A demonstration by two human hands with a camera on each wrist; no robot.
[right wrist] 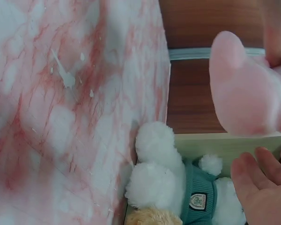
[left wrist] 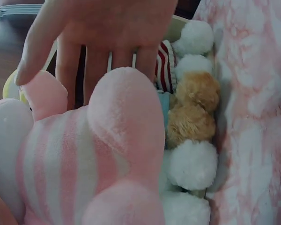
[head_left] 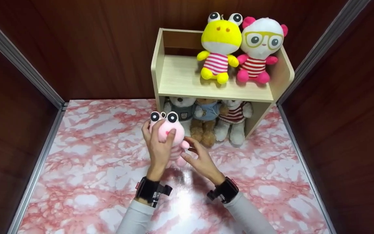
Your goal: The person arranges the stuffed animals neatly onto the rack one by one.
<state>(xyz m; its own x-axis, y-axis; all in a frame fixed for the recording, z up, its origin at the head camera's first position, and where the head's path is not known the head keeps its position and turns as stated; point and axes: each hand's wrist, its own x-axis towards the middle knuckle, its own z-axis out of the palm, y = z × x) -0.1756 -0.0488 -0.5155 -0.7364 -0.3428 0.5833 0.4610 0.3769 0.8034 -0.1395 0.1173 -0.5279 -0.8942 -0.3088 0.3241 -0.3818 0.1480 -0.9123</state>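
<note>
My left hand (head_left: 159, 148) grips a pink frog plush (head_left: 179, 132) by its head, thumb across the front of the face. The toy is held up in front of the shelf, its pink-and-white striped body (left wrist: 61, 164) hanging below the hand. Beside the toy's arm and foot is my right hand (head_left: 204, 160), fingers extended and not closed round it. In the right wrist view that hand (right wrist: 267, 192) appears below the toy's rounded pink feet (right wrist: 246, 98); whether it touches the plush I cannot tell.
A pale wooden shelf (head_left: 180, 76) stands at the back. On top sit a yellow frog plush (head_left: 221, 39) and a pink-and-white panda plush (head_left: 261, 42) with glasses. Dressed teddy bears (head_left: 203, 126) fill the lower compartment. Dark wood panels (head_left: 99, 48) enclose the marbled pink surface (head_left: 102, 162).
</note>
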